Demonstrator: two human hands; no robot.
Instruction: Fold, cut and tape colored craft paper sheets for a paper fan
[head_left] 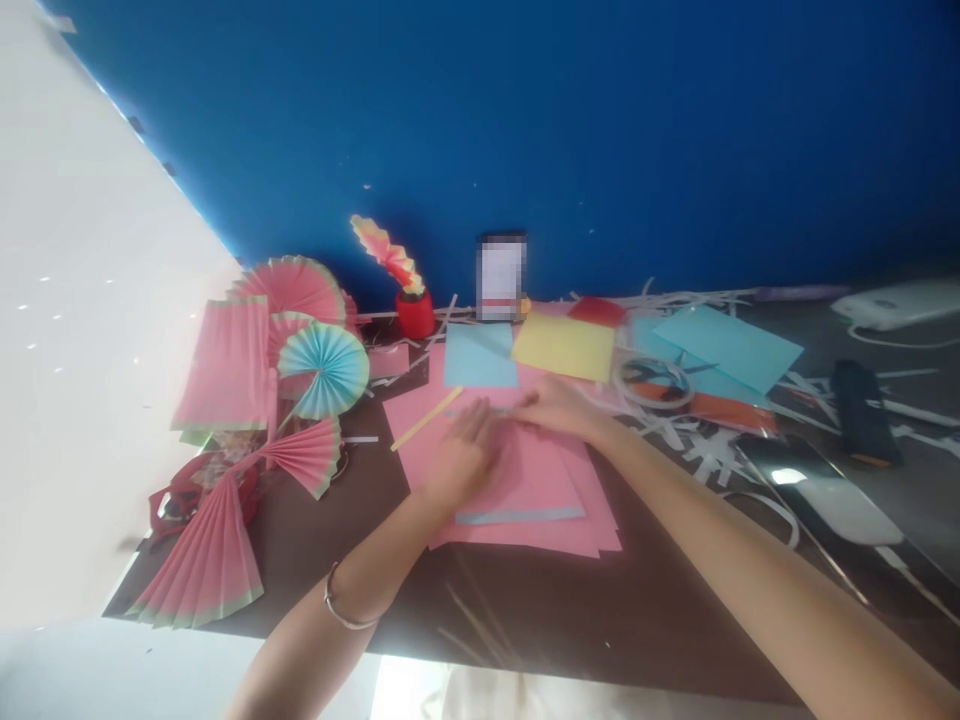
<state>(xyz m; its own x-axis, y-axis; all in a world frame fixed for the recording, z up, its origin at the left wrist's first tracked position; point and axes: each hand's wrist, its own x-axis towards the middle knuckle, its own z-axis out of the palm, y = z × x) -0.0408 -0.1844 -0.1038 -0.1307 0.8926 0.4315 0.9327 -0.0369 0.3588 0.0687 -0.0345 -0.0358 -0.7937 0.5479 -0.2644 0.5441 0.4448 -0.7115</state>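
Note:
Several pink sheets (525, 490) lie stacked on the brown table, with a pale blue strip (521, 516) along the near edge of the top one. My left hand (469, 445) rests on the stack, fingers stretched flat over a thin blue strip (491, 410) near its far edge. At the right end of that strip, my right hand (551, 405) has its fingers pinched together; whether they grip the strip is too small to tell. A yellow strip (427, 418) lies left of my hands, and a light blue sheet (481, 355) just beyond them.
Pleated pink fans (202, 560) and a blue fan (324, 370) fill the left side. A red pot (415, 313) and a propped phone (502, 278) stand by the wall. Yellow paper (564, 345), a tape roll (654, 383), paper scraps (705, 450) and a dark tablet (795, 480) lie rightward.

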